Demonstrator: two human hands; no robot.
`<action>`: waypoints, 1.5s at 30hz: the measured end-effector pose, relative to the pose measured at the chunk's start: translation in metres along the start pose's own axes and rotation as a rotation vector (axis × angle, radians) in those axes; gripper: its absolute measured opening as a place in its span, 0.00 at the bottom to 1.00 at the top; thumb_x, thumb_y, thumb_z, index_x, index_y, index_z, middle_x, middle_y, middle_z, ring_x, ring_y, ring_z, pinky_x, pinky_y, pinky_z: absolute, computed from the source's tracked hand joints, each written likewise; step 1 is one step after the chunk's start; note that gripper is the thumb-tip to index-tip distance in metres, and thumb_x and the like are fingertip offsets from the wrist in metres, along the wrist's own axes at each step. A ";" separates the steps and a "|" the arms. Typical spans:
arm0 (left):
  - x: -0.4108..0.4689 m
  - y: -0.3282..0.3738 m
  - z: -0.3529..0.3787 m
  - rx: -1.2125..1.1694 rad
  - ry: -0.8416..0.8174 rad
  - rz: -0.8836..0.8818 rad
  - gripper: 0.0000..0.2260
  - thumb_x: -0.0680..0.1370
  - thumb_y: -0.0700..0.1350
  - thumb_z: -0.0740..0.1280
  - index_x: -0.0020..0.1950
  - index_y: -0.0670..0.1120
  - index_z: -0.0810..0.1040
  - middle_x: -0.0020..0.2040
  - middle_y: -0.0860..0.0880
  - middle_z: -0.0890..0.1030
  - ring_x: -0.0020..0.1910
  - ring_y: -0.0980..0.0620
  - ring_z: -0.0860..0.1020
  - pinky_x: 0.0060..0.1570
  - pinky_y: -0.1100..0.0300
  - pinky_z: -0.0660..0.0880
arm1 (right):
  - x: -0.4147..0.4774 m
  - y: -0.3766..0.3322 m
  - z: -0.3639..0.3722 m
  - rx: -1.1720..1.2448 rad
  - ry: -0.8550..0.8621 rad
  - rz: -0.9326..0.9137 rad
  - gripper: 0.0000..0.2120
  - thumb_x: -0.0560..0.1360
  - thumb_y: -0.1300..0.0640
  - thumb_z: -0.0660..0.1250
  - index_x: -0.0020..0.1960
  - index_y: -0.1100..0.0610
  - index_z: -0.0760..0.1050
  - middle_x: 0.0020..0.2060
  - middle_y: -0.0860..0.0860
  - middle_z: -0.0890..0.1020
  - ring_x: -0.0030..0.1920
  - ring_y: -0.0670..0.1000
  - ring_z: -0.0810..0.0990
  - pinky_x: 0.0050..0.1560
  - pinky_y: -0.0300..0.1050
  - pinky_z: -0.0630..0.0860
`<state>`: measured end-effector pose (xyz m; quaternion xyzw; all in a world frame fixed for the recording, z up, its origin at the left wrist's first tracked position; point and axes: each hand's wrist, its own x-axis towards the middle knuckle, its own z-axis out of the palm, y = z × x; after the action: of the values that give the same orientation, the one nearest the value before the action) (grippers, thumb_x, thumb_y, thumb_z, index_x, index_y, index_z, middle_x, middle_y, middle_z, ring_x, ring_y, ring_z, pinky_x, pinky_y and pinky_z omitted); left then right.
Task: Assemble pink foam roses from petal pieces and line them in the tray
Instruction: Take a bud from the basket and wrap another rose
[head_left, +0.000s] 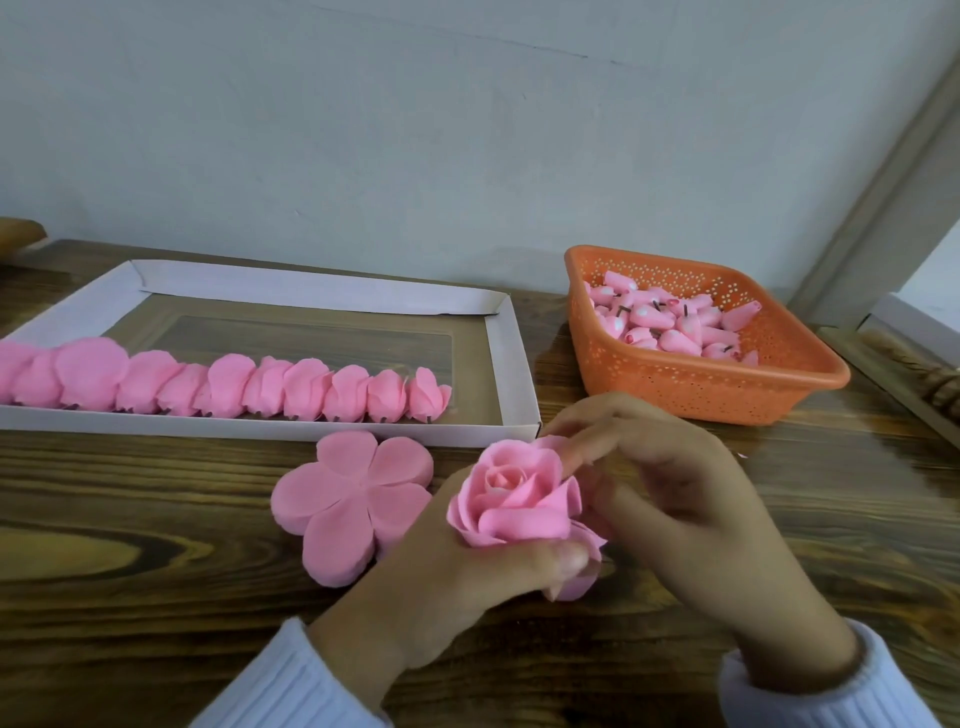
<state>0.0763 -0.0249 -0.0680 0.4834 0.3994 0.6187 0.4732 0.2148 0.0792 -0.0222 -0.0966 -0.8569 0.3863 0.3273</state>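
Left hand (441, 587): cups the rose (514, 499) from below. Thumb curled across the lower front petals, fingers hidden under the bloom. Firm hold.

Right hand (691, 499): fingers bent, tips on the outer petal at the rose's upper right edge. Thumb hidden behind the bloom, so the grip on that petal is seen only in part.

Rose: held just above the tabletop (156, 597), in front of the tray's (260, 423) near right corner. Centre tightly furled, outer petals flared; one loose petal hangs below the left thumb.

Petal piece (353, 499): five-lobed, lying flat on the tabletop just left of the rose and close to the tray's front wall. It appears to be a stack, but the layers cannot be counted.

Tray: white, shallow, on the tabletop at left. Finished roses (234, 384) lie in one overlapping row along its near wall; the row runs off the picture's left edge and stops short of the right wall.

Basket (701, 395): orange, perforated, right of the tray, holding pink buds (670, 322) with short dark stems.

Both wrists carry pale ribbed sleeves (291, 680).
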 end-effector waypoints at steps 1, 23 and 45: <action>0.000 0.001 0.001 -0.056 -0.039 0.006 0.13 0.71 0.42 0.71 0.54 0.40 0.77 0.36 0.54 0.79 0.36 0.57 0.77 0.52 0.39 0.71 | -0.001 0.000 -0.001 0.014 -0.007 0.008 0.08 0.70 0.65 0.64 0.43 0.61 0.83 0.49 0.48 0.81 0.53 0.53 0.81 0.52 0.53 0.76; 0.003 -0.001 0.000 -0.676 -0.276 -0.139 0.27 0.72 0.39 0.72 0.64 0.37 0.62 0.46 0.40 0.80 0.31 0.55 0.76 0.52 0.47 0.77 | 0.001 0.001 -0.009 0.216 -0.112 0.061 0.05 0.72 0.58 0.67 0.43 0.49 0.79 0.56 0.48 0.79 0.61 0.51 0.77 0.59 0.45 0.74; 0.004 -0.001 -0.003 -0.644 -0.326 -0.264 0.09 0.73 0.42 0.71 0.52 0.44 0.81 0.42 0.45 0.76 0.32 0.58 0.74 0.51 0.54 0.77 | -0.003 -0.010 -0.012 0.273 -0.258 0.115 0.20 0.63 0.77 0.61 0.34 0.52 0.77 0.57 0.51 0.78 0.45 0.33 0.79 0.40 0.33 0.74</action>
<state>0.0731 -0.0208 -0.0692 0.3466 0.1628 0.5611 0.7339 0.2257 0.0786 -0.0106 -0.0499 -0.8246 0.5259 0.2024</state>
